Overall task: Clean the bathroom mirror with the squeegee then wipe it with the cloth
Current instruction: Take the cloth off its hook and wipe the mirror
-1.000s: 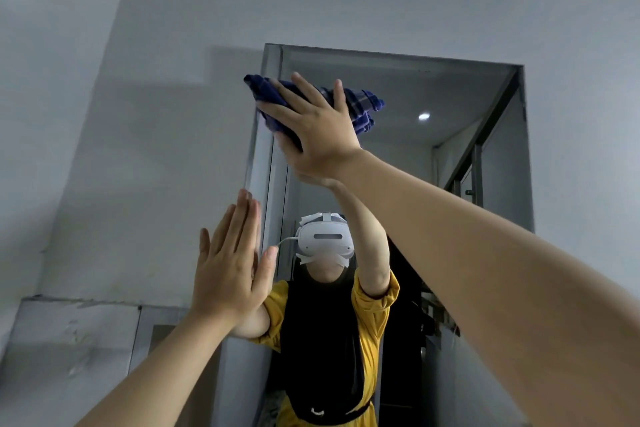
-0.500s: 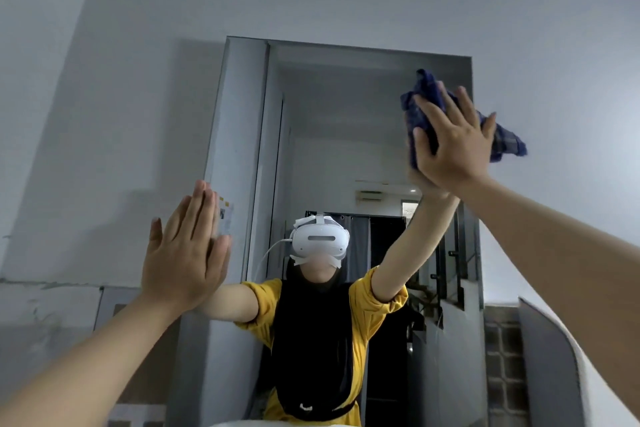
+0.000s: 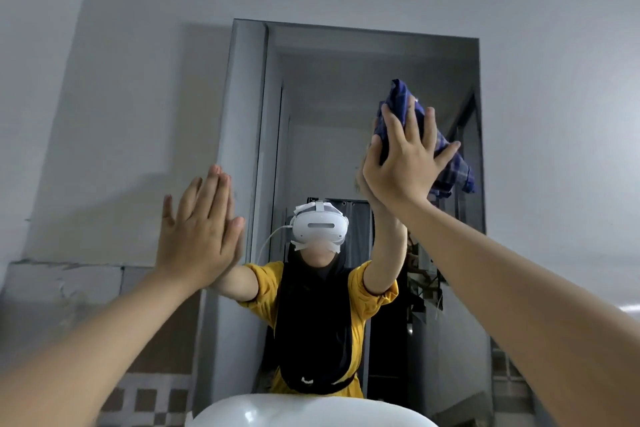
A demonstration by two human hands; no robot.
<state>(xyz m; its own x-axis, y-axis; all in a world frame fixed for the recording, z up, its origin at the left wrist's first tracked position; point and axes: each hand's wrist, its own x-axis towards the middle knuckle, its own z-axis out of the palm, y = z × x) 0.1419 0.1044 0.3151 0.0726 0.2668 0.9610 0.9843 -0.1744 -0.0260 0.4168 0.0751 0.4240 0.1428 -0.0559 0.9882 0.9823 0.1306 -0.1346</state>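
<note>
Head view, going from near to far: at 6 o'clock the white rim of a basin (image 3: 311, 409) curves along the bottom edge. Above it both forearms reach up and away toward the wall. The left hand (image 3: 199, 229), at about 9 o'clock, has its fingers (image 3: 211, 191) straight and close together, palm flat; it holds nothing and seems to rest on the wall just beside the mirror's left edge, though contact cannot be confirmed. The right hand (image 3: 405, 163), at about 2 o'clock, presses a crumpled blue checked cloth (image 3: 450, 170) against the glass with spread, nearly straight fingers, the fabric bunching out above and to the right of the palm. Farthest back, the mirror (image 3: 311, 114) hangs on the grey wall (image 3: 104, 80) and reflects the person in a yellow top and white headset, with a doorway behind.

No squeegee is in view, so the work looks to be in its second step, wiping with the cloth. The cloth sits in the upper right part of the glass. The next move likely calls for steady flat pressure while sweeping across or downward, overlapping strokes, and keeping the loose corner of the cloth tucked so it does not drag streaks.
</note>
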